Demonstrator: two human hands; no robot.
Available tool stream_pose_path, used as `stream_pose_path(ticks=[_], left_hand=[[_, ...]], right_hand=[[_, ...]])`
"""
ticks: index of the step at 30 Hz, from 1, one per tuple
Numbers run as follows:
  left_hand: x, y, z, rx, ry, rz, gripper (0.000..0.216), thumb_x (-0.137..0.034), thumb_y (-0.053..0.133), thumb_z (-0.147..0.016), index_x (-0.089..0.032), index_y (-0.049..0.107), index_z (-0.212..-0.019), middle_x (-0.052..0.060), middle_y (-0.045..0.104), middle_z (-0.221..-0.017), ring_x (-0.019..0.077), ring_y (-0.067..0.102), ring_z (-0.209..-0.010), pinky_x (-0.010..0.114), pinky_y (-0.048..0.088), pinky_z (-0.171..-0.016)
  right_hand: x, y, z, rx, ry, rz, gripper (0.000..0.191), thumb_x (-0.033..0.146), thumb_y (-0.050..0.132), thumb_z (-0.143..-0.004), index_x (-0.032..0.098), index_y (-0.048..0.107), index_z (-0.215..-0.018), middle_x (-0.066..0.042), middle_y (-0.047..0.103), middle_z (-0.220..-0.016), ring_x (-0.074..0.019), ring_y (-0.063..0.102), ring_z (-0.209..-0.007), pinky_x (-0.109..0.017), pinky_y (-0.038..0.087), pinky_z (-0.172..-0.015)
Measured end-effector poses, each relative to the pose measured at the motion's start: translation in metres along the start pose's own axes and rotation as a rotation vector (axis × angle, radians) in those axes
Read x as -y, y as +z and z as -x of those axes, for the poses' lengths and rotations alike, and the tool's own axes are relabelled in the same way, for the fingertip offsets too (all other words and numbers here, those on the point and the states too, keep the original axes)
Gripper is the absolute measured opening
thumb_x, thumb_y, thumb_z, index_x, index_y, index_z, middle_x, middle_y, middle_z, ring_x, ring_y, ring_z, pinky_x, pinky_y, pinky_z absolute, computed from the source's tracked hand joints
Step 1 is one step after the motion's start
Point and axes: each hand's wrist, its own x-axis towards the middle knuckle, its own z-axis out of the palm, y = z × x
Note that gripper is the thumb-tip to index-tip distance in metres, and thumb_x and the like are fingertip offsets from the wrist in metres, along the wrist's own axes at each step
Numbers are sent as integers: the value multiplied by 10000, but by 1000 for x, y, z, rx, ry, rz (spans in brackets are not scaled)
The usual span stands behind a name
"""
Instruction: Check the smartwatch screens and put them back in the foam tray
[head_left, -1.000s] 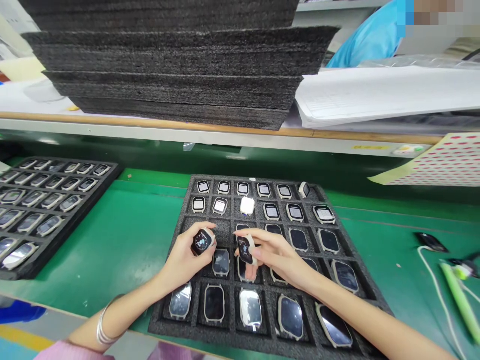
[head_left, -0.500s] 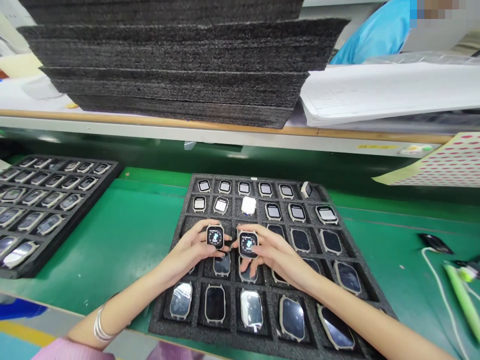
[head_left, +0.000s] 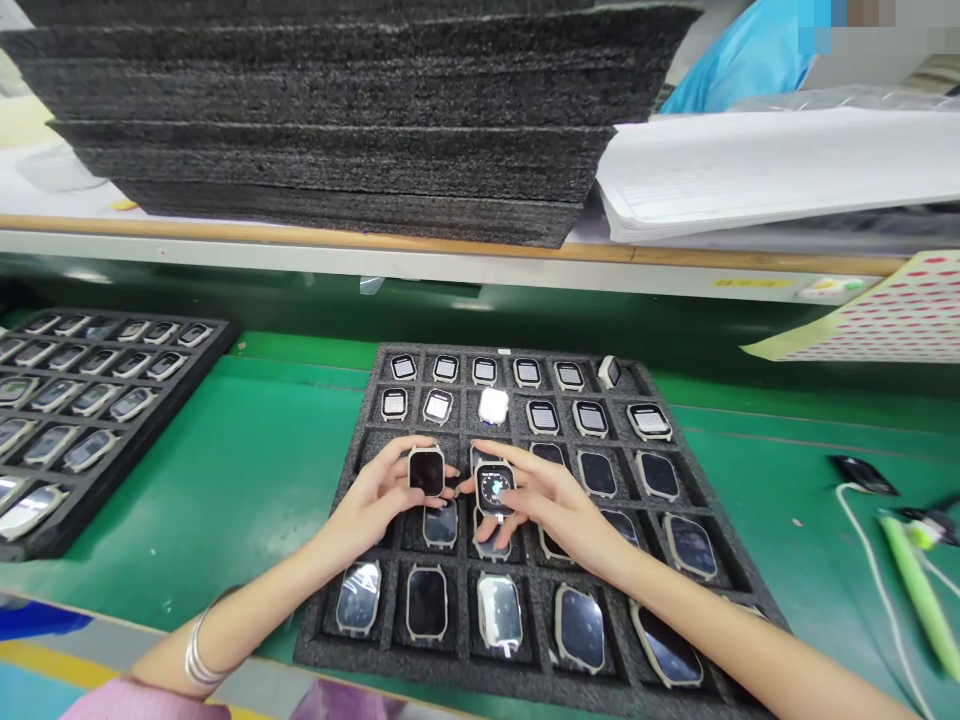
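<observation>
My left hand is closed around a square smartwatch case without a strap, its screen dark. Beside it, my right hand grips a second smartwatch case whose lit screen shows a round dial with a bright figure, the thumb at its lower right edge. Both are held just above a black foam tray filled with rows of similar watch cases. In the two far rows the screens are lit white; nearer ones, such as this watch, are dark. My hands cover part of the middle rows.
Another foam tray of watches lies at the left on the green bench. A shelf ahead carries stacked black foam and papers. A cable and a green tool lie right. A person's blue sleeve shows behind.
The screen of the watch in my left hand has gone from a lit dial to dark. Both hands stay in nearly the same place; the view has shifted slightly.
</observation>
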Motion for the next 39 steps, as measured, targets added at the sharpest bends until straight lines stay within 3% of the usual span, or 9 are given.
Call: stream_pose_path(ticks=[9, 15, 18, 22, 27, 30, 32, 34, 39], left_hand=[[0, -1, 0, -46, 65, -65, 373, -148, 561, -825, -199, 455, -1179, 102, 650, -1112, 228, 639, -961, 353, 530, -827], [-9, -2, -1, -168, 138, -50, 360, -169, 592, -825, -204, 462, -1158, 94, 648, -1088, 212, 648, -915, 303, 524, -770], [-13, -3, -2, -216, 149, 3, 348, -167, 596, -816, -202, 481, -1142, 83, 652, -1041, 192, 648, -856, 274, 522, -705], [-15, -6, -4, -255, 124, 74, 318, -191, 603, -818, -195, 498, -1118, 77, 644, -1009, 166, 634, -786, 241, 512, -622], [-11, -8, -6, -308, 163, -20, 371, -194, 650, -790, -207, 488, -1123, 41, 636, -936, 115, 588, -692, 190, 468, -548], [-10, -8, -6, -341, 201, -140, 399, -202, 683, -764, -213, 488, -1111, 18, 631, -882, 86, 533, -608, 160, 413, -474], [-9, -8, -5, -354, 211, -195, 374, -216, 687, -759, -208, 498, -1081, 4, 622, -835, 77, 498, -568, 152, 379, -441], [-9, -8, -5, -364, 219, -242, 335, -230, 675, -765, -205, 507, -1054, -5, 612, -807, 78, 479, -549, 156, 370, -431], [-6, -10, -6, -368, 277, -481, 280, -214, 620, -787, -197, 537, -1054, -7, 616, -796, 128, 545, -658, 217, 453, -590]], right_hand=[[-3, 3, -1, -41, -17, 108, 484, 226, 596, -902, 177, 391, -1337, -111, 637, -1063, -183, 706, -679, -248, 589, -550], [-2, 5, -12, 62, -4, 175, 698, 168, 662, -824, 224, 258, -1390, -92, 584, -1121, -194, 680, -859, -269, 572, -672], [2, 2, -32, 73, -12, 488, 603, 167, 627, -829, 201, 323, -1349, -67, 617, -997, -190, 670, -780, -315, 565, -661], [6, 2, -59, 95, -237, 1172, 524, 180, 734, -750, 185, 514, -1225, -74, 569, -1026, -232, 586, -903, -392, 513, -803], [14, 9, -57, 69, -316, 1558, 620, 284, 725, -805, 169, 430, -1338, -115, 505, -1116, -266, 517, -992, -397, 483, -829], [18, 5, -42, -55, -225, 1745, 236, 207, 570, -911, 105, 575, -1124, -120, 553, -963, -283, 540, -912, -420, 473, -806], [18, -1, -34, -109, -140, 1807, 110, 152, 531, -917, 89, 621, -909, -114, 560, -830, -295, 559, -829, -433, 474, -766], [15, -7, -30, -119, -100, 1798, 109, 129, 547, -902, 91, 621, -831, -110, 555, -779, -294, 572, -777, -422, 479, -727], [2, -11, -33, -196, -94, 1621, 165, 251, 617, -897, 113, 606, -985, -110, 573, -893, -253, 594, -754, -367, 493, -683]])
